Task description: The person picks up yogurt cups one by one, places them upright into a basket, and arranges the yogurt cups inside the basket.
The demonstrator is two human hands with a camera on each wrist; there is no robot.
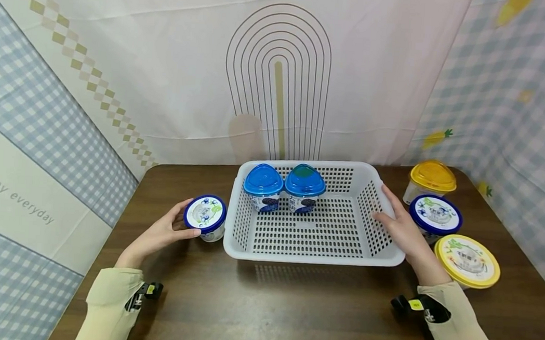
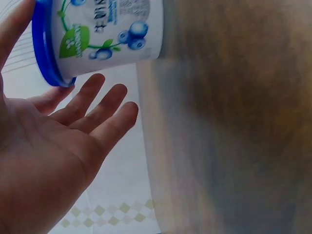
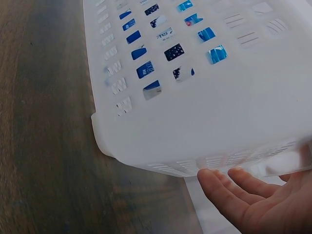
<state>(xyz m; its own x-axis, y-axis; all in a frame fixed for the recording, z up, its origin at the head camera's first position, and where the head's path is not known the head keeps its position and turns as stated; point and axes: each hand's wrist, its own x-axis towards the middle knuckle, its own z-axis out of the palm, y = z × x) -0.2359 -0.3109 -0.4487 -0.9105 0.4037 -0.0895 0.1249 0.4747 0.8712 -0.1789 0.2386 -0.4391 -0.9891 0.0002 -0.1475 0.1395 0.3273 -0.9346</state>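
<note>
Left of white basket [image 1: 314,258], left hand [image 1: 163,231] grips blue-lidded tub [image 1: 206,213]; right hand [image 1: 402,231] grips basket's right end.

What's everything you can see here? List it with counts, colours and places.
Table: one, brown, filling the lower view
Basket: one, white, middle of the table
Blue-lidded cups: two, blue and white, inside the basket's left part
Blue-rimmed tubs: two, white and blue, one either side of the basket
Yellow-lidded cup: one, yellow and white, table's back right
Yellow-rimmed tub: one, white and yellow, right of the basket
Hanging cloth: count unclear, white and blue-checked, behind the table
Wrist cameras: two, black, at the cuffs
Sleeves: two, cream, on the forearms
Left hand: one, bare, gripping the left tub
Right hand: one, bare, gripping the basket's right side
</note>
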